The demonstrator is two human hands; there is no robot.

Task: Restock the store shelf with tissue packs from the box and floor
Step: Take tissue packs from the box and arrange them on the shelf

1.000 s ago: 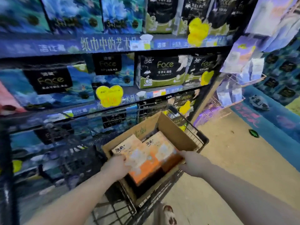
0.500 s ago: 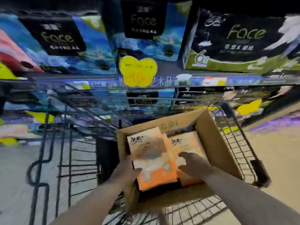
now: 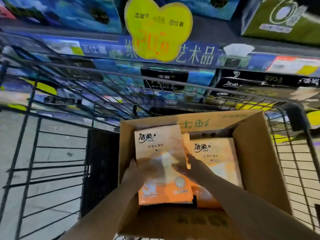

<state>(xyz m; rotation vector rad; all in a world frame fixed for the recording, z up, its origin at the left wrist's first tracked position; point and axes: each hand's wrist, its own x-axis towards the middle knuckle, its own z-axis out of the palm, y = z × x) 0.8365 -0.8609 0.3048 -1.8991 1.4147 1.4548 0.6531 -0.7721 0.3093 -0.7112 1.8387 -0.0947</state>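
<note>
The pack [image 3: 159, 149] is held between both grips over the open box [image 3: 256, 161]. The left grip [image 3: 133, 174] clasps its left edge and the right grip [image 3: 192, 167] its right edge. It is flat and glossy, pale orange on top, deeper orange below, with a dark script logo. A second pack [image 3: 216, 158] lies in the box, just right of it.

Left tissue pack [image 3: 161, 161] is showing 洁柔 at its top. Right tissue pack [image 3: 216, 158] is showing the same. Cardboard box [image 3: 251, 153] is carrying green 七彩 on its inner wall. Yellow price tag [image 3: 159, 28] is reading 洁柔 and 洁仕嘉, with the orange number too blurred to read. Shelf strip [image 3: 97, 49] is reading 洁仕嘉 and 艺术品. Blue pack [image 3: 199, 78] is showing 洁柔 on its black label.
</note>
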